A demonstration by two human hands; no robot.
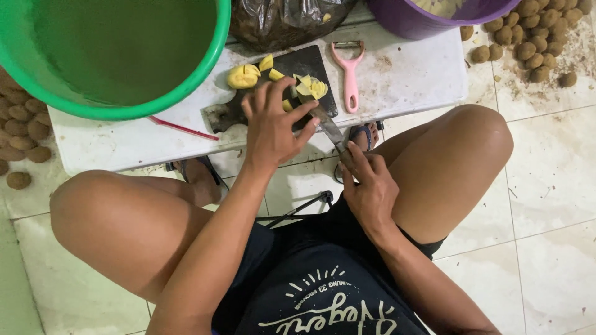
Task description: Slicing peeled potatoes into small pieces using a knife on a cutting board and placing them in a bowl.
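Potato pieces, yellow, lay on dark cutting board at table's far edge. Steadied under left hand, fingers spread and pressing; knife gripped in right hand, blade angled toward pieces. Pink peeler just right; green bucket far left.

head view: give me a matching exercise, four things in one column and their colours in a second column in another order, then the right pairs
Things:
1. bucket
2. peeler
3. cutting board
4. tub

Colours:
a. pink
b. purple
c. green
d. black

Pairs: 1-c, 2-a, 3-d, 4-b
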